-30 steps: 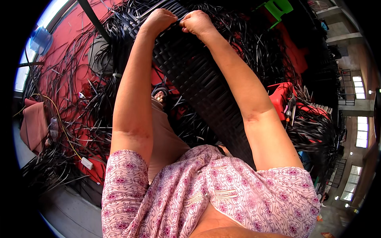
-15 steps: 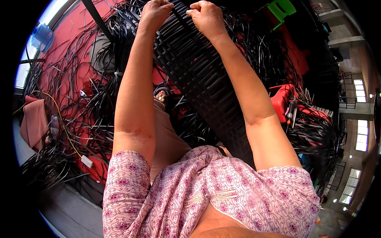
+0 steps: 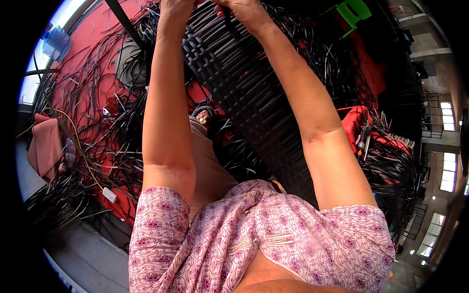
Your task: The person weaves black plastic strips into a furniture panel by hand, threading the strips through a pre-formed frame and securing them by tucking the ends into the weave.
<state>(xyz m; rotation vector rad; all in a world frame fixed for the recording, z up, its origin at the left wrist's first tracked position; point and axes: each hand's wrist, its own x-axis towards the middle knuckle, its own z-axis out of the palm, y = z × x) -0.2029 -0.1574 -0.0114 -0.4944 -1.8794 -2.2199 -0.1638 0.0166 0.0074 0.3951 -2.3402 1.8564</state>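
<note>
Both my arms stretch forward over a long black woven panel (image 3: 220,73) made of flat plastic strips. At the top edge my left hand (image 3: 177,9) is partly cut off; its visible fingers look curled in, and what they grip is hidden. Close to its right, my right hand (image 3: 246,13) is closed on a black plastic strip (image 3: 227,18) that hangs beneath the fingers against the panel. The fingertips of both hands lie near each other over the panel's far part.
Loose black strips (image 3: 93,88) cover the red floor. A red plastic stool (image 3: 352,122) with a tool (image 3: 362,139) stands at right, a green chair (image 3: 354,14) far right. At left are a blue water jug (image 3: 56,43), a brown cloth (image 3: 46,151) and a white power block (image 3: 110,195).
Both hands have moved farther up in the view, partly past its top edge, and closer together. A dark strip now shows under my right fingers. The view has shifted slightly.
</note>
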